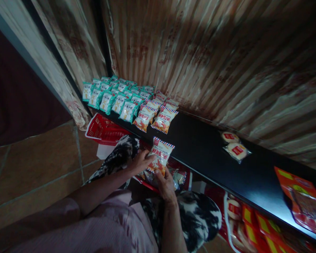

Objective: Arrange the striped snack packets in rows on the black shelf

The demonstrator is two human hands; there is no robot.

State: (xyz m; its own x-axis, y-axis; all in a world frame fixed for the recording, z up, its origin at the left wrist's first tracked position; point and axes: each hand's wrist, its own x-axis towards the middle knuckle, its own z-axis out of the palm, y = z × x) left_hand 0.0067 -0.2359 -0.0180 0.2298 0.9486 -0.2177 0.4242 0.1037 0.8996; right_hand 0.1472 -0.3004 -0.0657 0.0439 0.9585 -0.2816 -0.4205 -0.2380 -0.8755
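Just below the front edge of the black shelf (200,147), an orange-and-white snack packet (160,154) is held up in both hands over the person's lap. The left hand (140,162) grips its left edge, fingers curled onto the wrapper, and the right hand (165,184) pinches its lower edge, thumb on the front face.

On the shelf's far left, rows already stand: a block of teal snack packets (113,96) at the end, and next to it a shorter group of orange packets (158,114) matching the one in hand. By my judgement that group is only partly built.

Toward the shelf's right half lie two round wrapped cakes (234,146), and at its right end a large red bag (303,200); the stretch between is bare.

Under the shelf, a red basket (102,130) sits on the tiled floor, and more packets (250,221) wait in a red-and-white bag lower right, so much seems left to set out.
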